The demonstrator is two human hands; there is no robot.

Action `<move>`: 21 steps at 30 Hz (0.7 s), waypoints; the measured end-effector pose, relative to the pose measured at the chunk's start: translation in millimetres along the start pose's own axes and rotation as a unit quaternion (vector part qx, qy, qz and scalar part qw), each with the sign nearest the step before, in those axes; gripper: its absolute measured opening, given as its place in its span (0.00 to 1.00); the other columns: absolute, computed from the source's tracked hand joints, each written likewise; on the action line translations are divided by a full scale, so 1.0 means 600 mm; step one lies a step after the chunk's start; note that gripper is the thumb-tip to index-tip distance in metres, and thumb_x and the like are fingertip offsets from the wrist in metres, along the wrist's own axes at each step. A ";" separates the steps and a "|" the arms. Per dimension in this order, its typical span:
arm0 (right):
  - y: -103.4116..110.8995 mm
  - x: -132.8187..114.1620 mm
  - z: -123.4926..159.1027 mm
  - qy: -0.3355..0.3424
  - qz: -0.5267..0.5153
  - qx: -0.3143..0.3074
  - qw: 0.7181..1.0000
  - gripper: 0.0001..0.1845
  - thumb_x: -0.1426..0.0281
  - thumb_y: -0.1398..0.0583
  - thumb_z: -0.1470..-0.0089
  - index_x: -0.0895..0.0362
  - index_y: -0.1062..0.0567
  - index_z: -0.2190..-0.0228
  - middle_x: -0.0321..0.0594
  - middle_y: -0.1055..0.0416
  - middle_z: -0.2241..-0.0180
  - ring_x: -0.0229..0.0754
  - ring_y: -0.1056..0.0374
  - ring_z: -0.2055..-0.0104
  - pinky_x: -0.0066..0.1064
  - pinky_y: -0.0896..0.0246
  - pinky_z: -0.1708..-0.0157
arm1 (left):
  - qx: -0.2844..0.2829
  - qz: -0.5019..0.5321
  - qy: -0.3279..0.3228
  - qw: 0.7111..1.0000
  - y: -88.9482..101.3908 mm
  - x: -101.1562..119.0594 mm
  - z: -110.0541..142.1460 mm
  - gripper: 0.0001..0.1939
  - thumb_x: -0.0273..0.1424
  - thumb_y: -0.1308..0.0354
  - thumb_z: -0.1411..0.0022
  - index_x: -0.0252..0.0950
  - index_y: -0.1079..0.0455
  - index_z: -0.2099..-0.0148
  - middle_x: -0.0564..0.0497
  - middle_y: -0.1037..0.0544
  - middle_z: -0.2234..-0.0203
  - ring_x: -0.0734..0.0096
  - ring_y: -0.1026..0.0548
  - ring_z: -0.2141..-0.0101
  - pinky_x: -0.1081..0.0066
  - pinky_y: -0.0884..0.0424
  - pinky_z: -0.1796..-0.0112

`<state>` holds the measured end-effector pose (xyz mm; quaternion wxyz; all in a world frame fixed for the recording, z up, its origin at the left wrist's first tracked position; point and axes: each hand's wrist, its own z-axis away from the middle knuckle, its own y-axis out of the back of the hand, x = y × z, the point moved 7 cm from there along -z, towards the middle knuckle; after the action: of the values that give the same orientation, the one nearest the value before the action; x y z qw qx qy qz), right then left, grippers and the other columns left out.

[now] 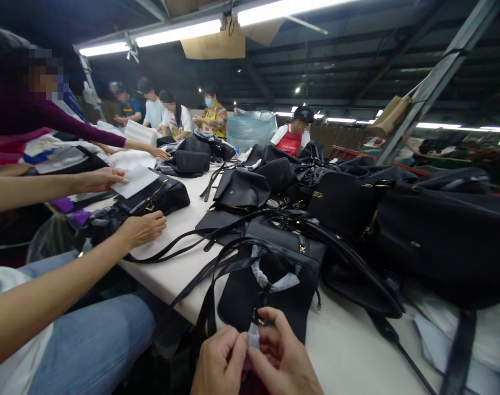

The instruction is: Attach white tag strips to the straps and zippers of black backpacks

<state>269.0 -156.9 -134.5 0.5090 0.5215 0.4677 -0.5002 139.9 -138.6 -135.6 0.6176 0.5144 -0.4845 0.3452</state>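
Note:
My left hand (pixel 219 362) and my right hand (pixel 285 354) meet at the bottom of the view, their fingertips pinching a small white tag (pixel 254 336). Just above it, a black handbag (pixel 266 291) lies flat on the table, its straps trailing to the left. A small metal fitting (pixel 256 317) on the bag sits right next to my fingers. White wrapping (pixel 274 277) is looped around a part near the bag's top. What my fingers hide of the tag, I cannot tell.
A long white table (pixel 340 351) carries heaps of black handbags (pixel 431 230). Along its left side, several co-workers' hands (pixel 143 227) rest on bags and white paper. More people stand at the far end beneath strip lights and steel roof beams.

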 end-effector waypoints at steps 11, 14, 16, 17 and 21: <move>-0.017 0.044 -0.006 -0.107 -0.319 0.097 0.937 0.31 0.52 0.30 0.56 0.53 0.36 0.58 0.31 0.27 0.80 0.38 0.33 0.80 0.26 0.40 0.80 | -0.028 0.043 -0.024 0.998 -0.018 -0.013 0.007 0.26 0.51 0.50 0.36 0.36 0.31 0.75 0.48 0.30 0.77 0.68 0.30 0.74 0.74 0.33 0.72; -0.013 0.041 -0.005 -0.113 -0.314 0.092 0.938 0.30 0.47 0.35 0.51 0.53 0.34 0.56 0.33 0.26 0.77 0.39 0.31 0.77 0.26 0.38 0.78 | -0.037 0.062 -0.007 0.997 -0.019 -0.019 0.004 0.27 0.52 0.50 0.37 0.36 0.31 0.75 0.48 0.30 0.77 0.67 0.29 0.74 0.74 0.31 0.74; -0.010 0.035 -0.003 -0.077 -0.308 0.103 0.943 0.34 0.50 0.31 0.56 0.53 0.33 0.53 0.36 0.25 0.72 0.39 0.29 0.73 0.26 0.37 0.76 | -0.027 0.065 -0.008 0.997 -0.015 -0.020 0.003 0.27 0.52 0.50 0.37 0.36 0.31 0.75 0.49 0.31 0.77 0.68 0.29 0.75 0.75 0.31 0.74; -0.008 0.034 -0.003 -0.055 -0.302 0.108 0.945 0.36 0.53 0.28 0.60 0.53 0.33 0.53 0.35 0.25 0.71 0.38 0.29 0.73 0.26 0.37 0.75 | -0.022 0.063 -0.012 0.998 -0.013 -0.019 0.003 0.26 0.52 0.50 0.37 0.36 0.31 0.75 0.49 0.31 0.78 0.68 0.29 0.75 0.75 0.32 0.75; -0.005 0.048 -0.011 -0.045 -0.304 0.100 0.946 0.33 0.59 0.27 0.59 0.54 0.34 0.55 0.23 0.34 0.82 0.31 0.41 0.81 0.22 0.44 0.79 | -0.015 0.047 -0.025 0.998 -0.013 -0.017 0.005 0.25 0.50 0.50 0.36 0.36 0.32 0.76 0.49 0.31 0.78 0.69 0.30 0.76 0.75 0.33 0.75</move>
<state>268.1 -150.8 -163.8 0.2987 0.3800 0.5279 -0.6983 143.3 -142.5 -147.4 0.5958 0.4903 -0.5286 0.3539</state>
